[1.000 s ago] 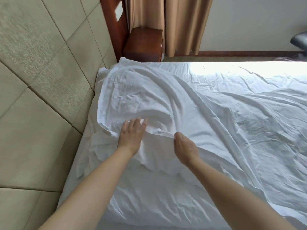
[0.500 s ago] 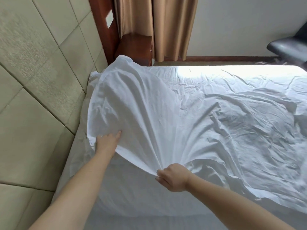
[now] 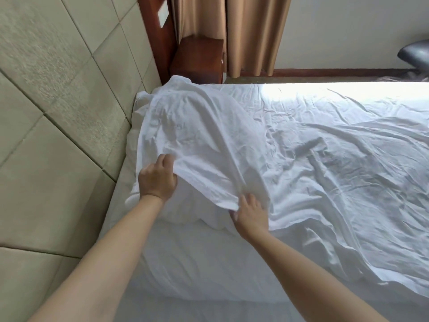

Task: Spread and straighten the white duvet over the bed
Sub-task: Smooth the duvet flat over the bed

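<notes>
Head view, near to far. Nearest the camera, the mattress edge of the bed (image 3: pixel 185 263) is being left uncovered, since the duvet (image 3: pixel 313 170) has not yet been drawn down to it. Both forearms are being extended over this bare strip so that the duvet's loose corner can be reached. The right hand (image 3: pixel 249 213) is being held at the hem of the raised flap, its fingers (image 3: pixel 246 199) curled into the cloth where the folds gather; whether the hem is being pinched or merely pressed cannot be told. The left hand (image 3: pixel 157 180) is being kept at the flap's other side, its fingers (image 3: pixel 166 160) curled over the edge and partly hidden by fabric, apparently so that the corner is being stretched between two points. Beyond the hands, the corner is being humped up against the padded headboard (image 3: pixel 58 112), probably over a pillow. Farther right, the duvet is lying wrinkled across the bed. Behind stand a wooden nightstand (image 3: pixel 199 56) and curtains (image 3: pixel 232 31).
</notes>
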`<state>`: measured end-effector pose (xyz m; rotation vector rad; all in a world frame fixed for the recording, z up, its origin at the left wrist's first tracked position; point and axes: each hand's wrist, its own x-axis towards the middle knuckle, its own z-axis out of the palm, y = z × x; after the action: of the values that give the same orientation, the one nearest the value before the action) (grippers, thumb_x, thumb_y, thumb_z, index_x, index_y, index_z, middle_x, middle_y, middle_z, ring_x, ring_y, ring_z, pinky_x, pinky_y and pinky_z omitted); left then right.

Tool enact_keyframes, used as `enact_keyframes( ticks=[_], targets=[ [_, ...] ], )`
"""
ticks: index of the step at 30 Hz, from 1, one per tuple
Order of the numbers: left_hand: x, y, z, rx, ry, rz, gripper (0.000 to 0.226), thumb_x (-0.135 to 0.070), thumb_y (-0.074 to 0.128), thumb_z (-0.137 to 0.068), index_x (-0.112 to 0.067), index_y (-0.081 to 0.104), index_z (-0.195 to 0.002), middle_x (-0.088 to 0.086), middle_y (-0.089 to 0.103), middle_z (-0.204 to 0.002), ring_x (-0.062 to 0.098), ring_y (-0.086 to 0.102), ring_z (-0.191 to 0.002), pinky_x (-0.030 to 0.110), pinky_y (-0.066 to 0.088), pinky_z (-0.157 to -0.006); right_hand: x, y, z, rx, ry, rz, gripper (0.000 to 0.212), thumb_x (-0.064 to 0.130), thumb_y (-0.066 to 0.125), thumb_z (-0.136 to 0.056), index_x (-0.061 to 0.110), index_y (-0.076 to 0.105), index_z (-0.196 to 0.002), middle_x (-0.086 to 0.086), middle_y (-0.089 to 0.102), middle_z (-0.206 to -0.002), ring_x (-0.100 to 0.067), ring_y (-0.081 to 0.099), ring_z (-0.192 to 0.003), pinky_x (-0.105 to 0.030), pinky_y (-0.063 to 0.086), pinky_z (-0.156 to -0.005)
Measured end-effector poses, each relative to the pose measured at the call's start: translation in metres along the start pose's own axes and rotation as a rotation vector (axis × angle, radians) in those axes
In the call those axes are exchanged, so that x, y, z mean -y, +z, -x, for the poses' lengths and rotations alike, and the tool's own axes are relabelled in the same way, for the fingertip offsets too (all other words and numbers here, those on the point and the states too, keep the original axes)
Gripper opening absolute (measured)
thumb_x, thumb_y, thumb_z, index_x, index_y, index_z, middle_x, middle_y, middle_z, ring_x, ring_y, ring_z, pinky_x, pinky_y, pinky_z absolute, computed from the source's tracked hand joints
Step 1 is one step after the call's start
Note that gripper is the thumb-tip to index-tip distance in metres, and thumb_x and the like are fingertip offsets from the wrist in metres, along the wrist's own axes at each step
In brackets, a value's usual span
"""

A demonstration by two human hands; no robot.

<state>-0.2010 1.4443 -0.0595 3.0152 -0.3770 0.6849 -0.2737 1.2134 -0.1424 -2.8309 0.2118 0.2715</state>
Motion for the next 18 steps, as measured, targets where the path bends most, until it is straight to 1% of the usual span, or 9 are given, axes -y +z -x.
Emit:
enact_keyframes(
  ticks=[1,3,5,8,9,11,14,16,18],
  targets=[
    [0.002,-0.002,-0.008,-0.027,-0.011,-0.007,0.024,-0.010,0.034,-0.070,-0.004,0.053,-0.083,0.014,0.055,-0.066,0.028,0.044,-0.036,0.022,0.028,-0.045,0.000,-0.002,-0.011,-0.049,0.078,-0.095,0.045,0.044,0.043,-0.094,0.015,0.042,-0.128,-0.010,0.044,-0.128,-0.031,0.045,-0.118,-0.040,0.036,-0.095],
    [0.010,0.002,-0.024,-0.068,-0.021,-0.061,0.023,-0.007,0.036,-0.073,-0.003,0.057,-0.082,0.013,0.055,-0.066,0.029,0.048,-0.040,0.027,0.039,-0.051,-0.001,-0.006,-0.030,-0.088,0.183,-0.211,0.054,0.052,0.044,-0.092,0.012,0.042,-0.128,-0.013,0.046,-0.125,-0.034,0.047,-0.118,-0.041,0.038,-0.093],
    [0.016,0.012,-0.032,-0.013,0.028,-0.133,0.027,-0.005,0.036,-0.077,-0.003,0.061,-0.086,0.013,0.057,-0.072,0.031,0.055,-0.051,0.045,0.050,-0.077,0.001,-0.003,-0.045,0.020,0.144,-0.168,0.071,0.059,0.050,-0.086,0.012,0.033,-0.137,-0.012,0.040,-0.133,-0.032,0.044,-0.123,-0.042,0.039,-0.095],
    [0.016,0.034,-0.021,0.376,0.029,-0.207,0.030,-0.006,0.044,-0.087,-0.011,0.059,-0.112,0.010,0.060,-0.106,0.031,0.060,-0.090,0.059,0.022,-0.109,0.006,0.008,-0.059,0.161,0.176,-0.211,0.089,0.054,0.062,-0.079,0.015,0.017,-0.146,-0.009,0.038,-0.136,-0.031,0.043,-0.127,-0.042,0.043,-0.096],
    [0.014,0.041,-0.015,0.444,0.034,-0.200,0.033,-0.009,0.048,-0.088,-0.014,0.057,-0.118,0.008,0.059,-0.114,0.030,0.058,-0.099,0.060,0.016,-0.111,0.007,0.012,-0.063,0.152,0.208,-0.263,0.082,0.047,0.062,-0.079,0.015,0.022,-0.143,-0.008,0.044,-0.132,-0.032,0.047,-0.123,-0.041,0.045,-0.093],
    [0.013,0.052,-0.004,0.492,0.097,-0.152,0.038,-0.017,0.063,-0.080,-0.015,0.059,-0.118,0.009,0.060,-0.115,0.031,0.059,-0.101,0.064,0.023,-0.107,0.007,0.014,-0.068,0.152,0.240,-0.275,0.047,0.034,0.055,-0.086,0.012,0.039,-0.124,-0.011,0.057,-0.119,-0.034,0.055,-0.111,-0.038,0.047,-0.085],
    [0.009,0.062,-0.001,0.529,0.238,-0.189,0.084,-0.039,0.085,-0.052,-0.017,0.050,-0.124,0.011,0.059,-0.114,0.029,0.057,-0.099,0.066,0.039,-0.092,0.005,0.010,-0.060,0.165,0.107,-0.148,0.015,0.021,0.042,-0.092,0.010,0.046,-0.102,-0.014,0.062,-0.107,-0.034,0.058,-0.100,-0.035,0.041,-0.074],
    [0.006,0.063,-0.005,0.532,0.248,-0.212,0.113,-0.052,0.083,-0.048,-0.021,0.025,-0.141,0.012,0.044,-0.132,0.029,0.044,-0.116,0.067,0.034,-0.097,-0.001,0.002,-0.045,0.144,-0.052,-0.042,0.003,0.015,0.040,-0.090,0.013,0.042,-0.092,-0.014,0.063,-0.098,-0.036,0.058,-0.090,-0.034,0.036,-0.066],
    [0.003,0.062,-0.012,0.523,0.243,-0.197,0.119,-0.055,0.071,-0.068,-0.029,-0.015,-0.146,0.011,0.012,-0.154,0.030,0.016,-0.141,0.067,0.009,-0.108,-0.009,-0.007,-0.030,0.101,-0.171,0.036,0.005,0.012,0.043,-0.086,0.013,0.039,-0.088,-0.014,0.063,-0.089,-0.036,0.058,-0.084,-0.034,0.032,-0.061]
  ],
)
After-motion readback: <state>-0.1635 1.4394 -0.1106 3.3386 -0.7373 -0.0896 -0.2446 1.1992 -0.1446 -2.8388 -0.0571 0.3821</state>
